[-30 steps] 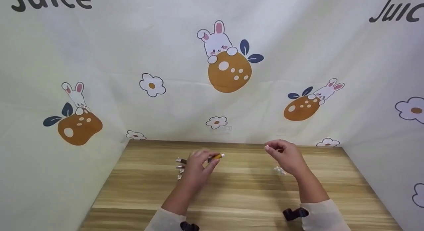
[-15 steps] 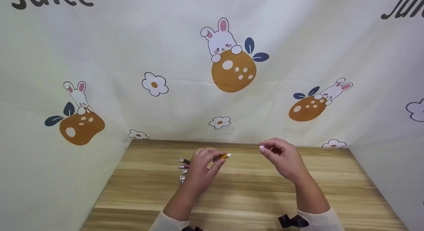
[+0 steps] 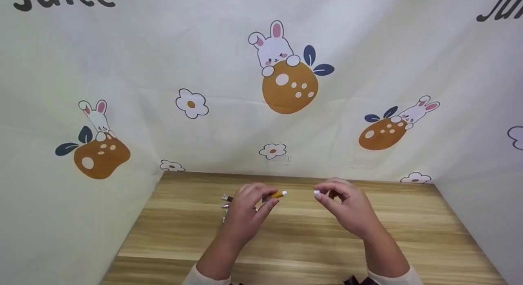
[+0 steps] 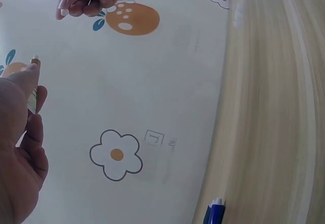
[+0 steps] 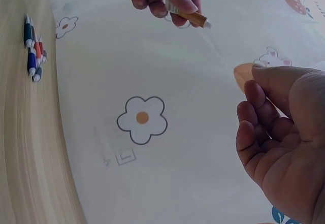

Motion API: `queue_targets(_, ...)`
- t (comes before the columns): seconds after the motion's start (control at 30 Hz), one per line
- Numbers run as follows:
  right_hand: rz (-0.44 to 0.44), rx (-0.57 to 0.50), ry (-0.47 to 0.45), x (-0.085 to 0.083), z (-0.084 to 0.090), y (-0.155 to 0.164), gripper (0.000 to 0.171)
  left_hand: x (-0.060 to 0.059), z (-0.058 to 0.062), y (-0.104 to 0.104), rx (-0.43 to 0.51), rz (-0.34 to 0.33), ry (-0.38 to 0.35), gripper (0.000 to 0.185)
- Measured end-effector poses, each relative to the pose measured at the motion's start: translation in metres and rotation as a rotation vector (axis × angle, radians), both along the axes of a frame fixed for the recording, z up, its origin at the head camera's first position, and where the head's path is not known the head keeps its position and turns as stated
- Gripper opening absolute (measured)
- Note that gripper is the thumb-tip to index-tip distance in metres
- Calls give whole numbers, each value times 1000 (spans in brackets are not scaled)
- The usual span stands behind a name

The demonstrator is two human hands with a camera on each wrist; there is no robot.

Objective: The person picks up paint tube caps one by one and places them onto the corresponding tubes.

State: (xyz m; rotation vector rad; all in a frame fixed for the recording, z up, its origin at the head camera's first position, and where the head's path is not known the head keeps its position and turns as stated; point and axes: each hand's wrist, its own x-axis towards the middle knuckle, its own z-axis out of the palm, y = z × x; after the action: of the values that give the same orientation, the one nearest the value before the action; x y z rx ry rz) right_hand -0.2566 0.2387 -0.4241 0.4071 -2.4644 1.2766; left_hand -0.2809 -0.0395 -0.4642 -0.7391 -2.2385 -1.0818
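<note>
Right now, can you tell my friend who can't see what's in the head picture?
A left hand holds an orange-ended pen with a white tip, facing a small white piece that a right hand pinches, above a wood-grain table. Behind is pale cloth printed with bunnies and oranges.

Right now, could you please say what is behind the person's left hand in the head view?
Behind the left hand, ends of slim pens (dark, blue and red in the right wrist view) show on the wood-grain table; the hand covers the rest.
</note>
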Motion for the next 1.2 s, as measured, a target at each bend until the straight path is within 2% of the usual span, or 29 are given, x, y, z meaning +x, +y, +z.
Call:
queue_targets(0.2,5,-5,75,10,5,-9,16,7,8,5,-5,-34,91,21)
queue_targets(0.4,32,-41,143,17,4,-17,19,14,13,8,-27,-41,131,19)
queue_targets(0.83,39,-8,182,27,6,-27,20,27,22,13,-54,-66,181,18)
queue_targets(1.2,54,26,140,29,2,-31,14,31,18,15,-57,-57,175,20)
